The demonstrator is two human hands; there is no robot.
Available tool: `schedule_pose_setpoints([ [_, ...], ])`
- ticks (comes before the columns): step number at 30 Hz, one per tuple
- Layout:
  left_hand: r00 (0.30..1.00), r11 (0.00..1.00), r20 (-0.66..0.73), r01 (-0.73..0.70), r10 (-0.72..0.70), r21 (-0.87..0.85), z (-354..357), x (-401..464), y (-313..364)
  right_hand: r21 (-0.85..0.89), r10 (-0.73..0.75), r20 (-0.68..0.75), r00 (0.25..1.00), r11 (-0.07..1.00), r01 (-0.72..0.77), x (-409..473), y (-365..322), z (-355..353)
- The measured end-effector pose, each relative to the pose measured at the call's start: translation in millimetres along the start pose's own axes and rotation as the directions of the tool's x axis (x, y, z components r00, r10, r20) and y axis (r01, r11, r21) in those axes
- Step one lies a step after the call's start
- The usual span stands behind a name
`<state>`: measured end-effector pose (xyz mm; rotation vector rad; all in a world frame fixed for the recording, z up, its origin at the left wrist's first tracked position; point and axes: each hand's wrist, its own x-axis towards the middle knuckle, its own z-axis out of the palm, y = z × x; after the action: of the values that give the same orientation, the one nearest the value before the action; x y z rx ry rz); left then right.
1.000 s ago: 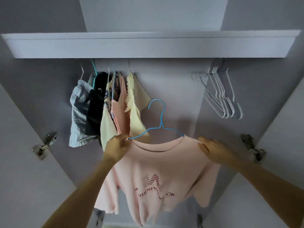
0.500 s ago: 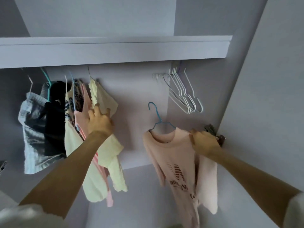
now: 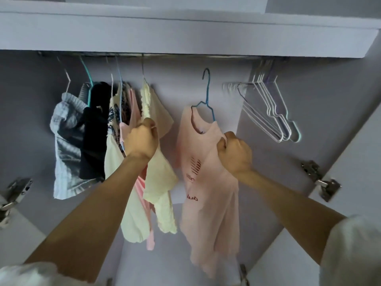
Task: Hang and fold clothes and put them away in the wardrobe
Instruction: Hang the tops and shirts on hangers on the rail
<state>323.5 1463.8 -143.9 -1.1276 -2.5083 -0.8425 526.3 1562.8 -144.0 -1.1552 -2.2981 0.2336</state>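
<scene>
Both my hands were up among the clothes in the open pale-grey wardrobe [image 3: 206, 83].
A crumpled grey-blue garment [image 3: 66, 149] and a black one [image 3: 93, 141] hung at the left; my left hand [image 3: 142, 139] gripped the pale yellow frilled top [image 3: 158, 174]. My right hand [image 3: 234, 153] clutched the shoulder of the pink printed T-shirt [image 3: 208, 182] on its blue wire hanger [image 3: 207, 93], the hook just below the rail [image 3: 185, 56]. Empty white wire hangers [image 3: 270, 112] hung rightmost.
</scene>
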Motion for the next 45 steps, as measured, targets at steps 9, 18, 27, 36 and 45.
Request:
schedule_pose_setpoints([
  [9, 0.998, 0.997, -0.053, -0.020, 0.016, -0.070, 7, -2, -9, 0.039, -0.128, -0.146, 0.981, 0.990, 0.135, 62, -63, 49],
  [18, 0.997, 0.986, -0.004, 0.071, -0.073, -0.153, 14, 5, -21, 0.028, -0.077, 0.046, 0.996, 0.997, 0.076, 91, -97, 69],
  [27, 0.981, 0.974, 0.169, 0.123, -0.091, -0.189, -5, -31, -25, 0.221, -0.083, 0.099, 0.992, 0.973, 0.060, 36, -66, 54],
  [36, 0.932, 0.939, 0.236, 0.313, -0.275, -0.142, -37, -182, -47, 0.344, -0.356, 0.313, 0.880, 0.907, 0.244, -99, -28, 57],
  [45, 0.645, 0.639, 0.101, 0.764, -0.757, -0.092, -67, -386, -82, 0.541, -0.602, 0.719, 0.347, 0.798, 0.265, -237, -63, 101],
])
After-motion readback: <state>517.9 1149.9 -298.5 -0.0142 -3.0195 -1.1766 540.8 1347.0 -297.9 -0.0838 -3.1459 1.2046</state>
